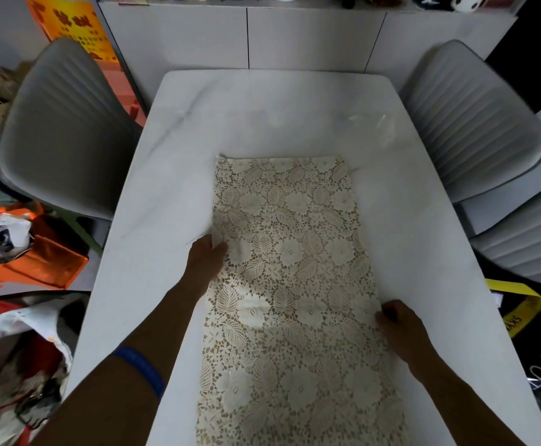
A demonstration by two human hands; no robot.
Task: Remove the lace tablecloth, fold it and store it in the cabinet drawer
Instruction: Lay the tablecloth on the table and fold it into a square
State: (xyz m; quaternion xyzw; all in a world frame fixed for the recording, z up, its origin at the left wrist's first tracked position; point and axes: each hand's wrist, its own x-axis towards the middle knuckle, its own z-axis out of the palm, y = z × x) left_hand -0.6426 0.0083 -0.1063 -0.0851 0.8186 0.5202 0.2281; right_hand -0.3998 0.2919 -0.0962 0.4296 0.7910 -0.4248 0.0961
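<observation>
Folding step: lace tablecloth [290, 284] lies as a long narrow strip on the surface [423, 252]. Right hand [402, 329] pinches its right edge, left hand [206, 260] grips the left edge farther up. Next likely needs a crosswise fold, far end toward near; cabinet [311, 37] beyond.

Dim, flat indoor light. We see the brightest zone on the white table [262, 117] well beyond both hands, with a faint glare patch far right. Soft shadow falls beneath the left hand [206, 257] and forearm. We note strong wide-angle bending of the 2 chairs at the edges; corners darken, and the clutter at left is smeared.
</observation>
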